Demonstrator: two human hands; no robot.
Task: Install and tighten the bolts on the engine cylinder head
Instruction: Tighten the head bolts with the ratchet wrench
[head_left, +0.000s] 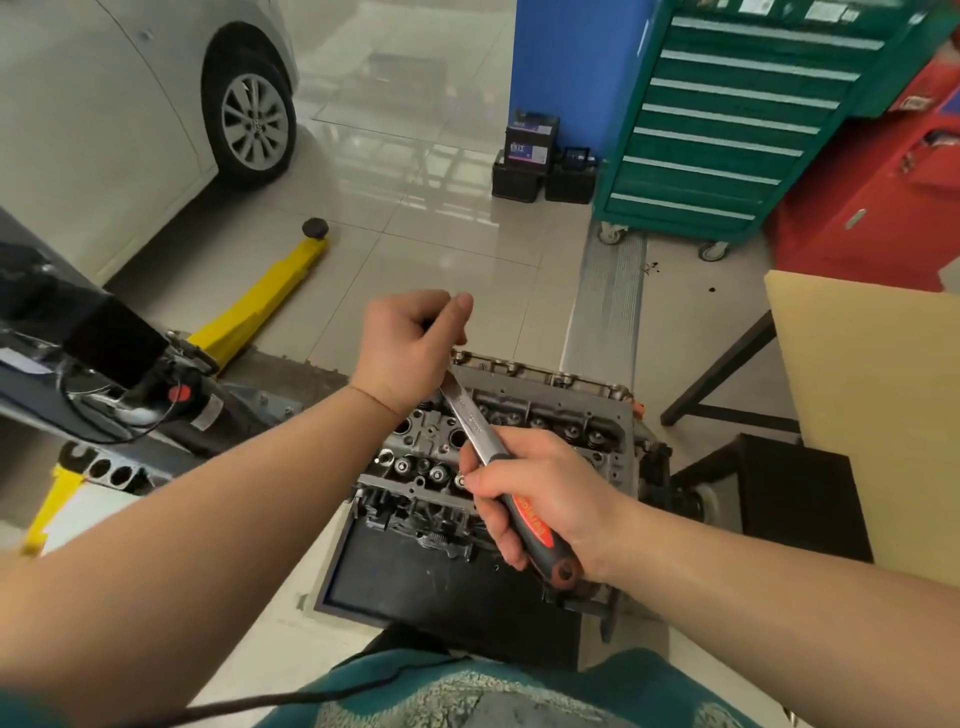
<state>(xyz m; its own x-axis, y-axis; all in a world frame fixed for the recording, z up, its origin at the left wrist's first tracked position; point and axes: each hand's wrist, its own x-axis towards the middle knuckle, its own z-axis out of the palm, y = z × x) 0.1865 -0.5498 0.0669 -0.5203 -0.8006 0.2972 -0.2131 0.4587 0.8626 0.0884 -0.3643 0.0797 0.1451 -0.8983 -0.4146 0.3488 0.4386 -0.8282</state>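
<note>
Cylinder head (613, 415): heavy, rigid casting sitting low ahead of me; I leave it put.
Ratchet wrench (475, 422): stiff steel above the head.
Right hand (545, 499): wraps the rubber handle.
Left hand (405, 353): clenched over the wrench's top end.

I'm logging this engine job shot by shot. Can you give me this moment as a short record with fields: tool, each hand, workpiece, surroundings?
tool: chrome ratchet wrench with red-and-black handle, slanting over the head
right hand: right hand grips the handle
left hand: left hand curled round the wrench's far end; the head of the tool is hidden
workpiece: grey metal engine cylinder head with valve springs exposed
bolt engaged: cannot tell
surroundings: yellow floor jack, green drawer tool cabinet, white car
</note>
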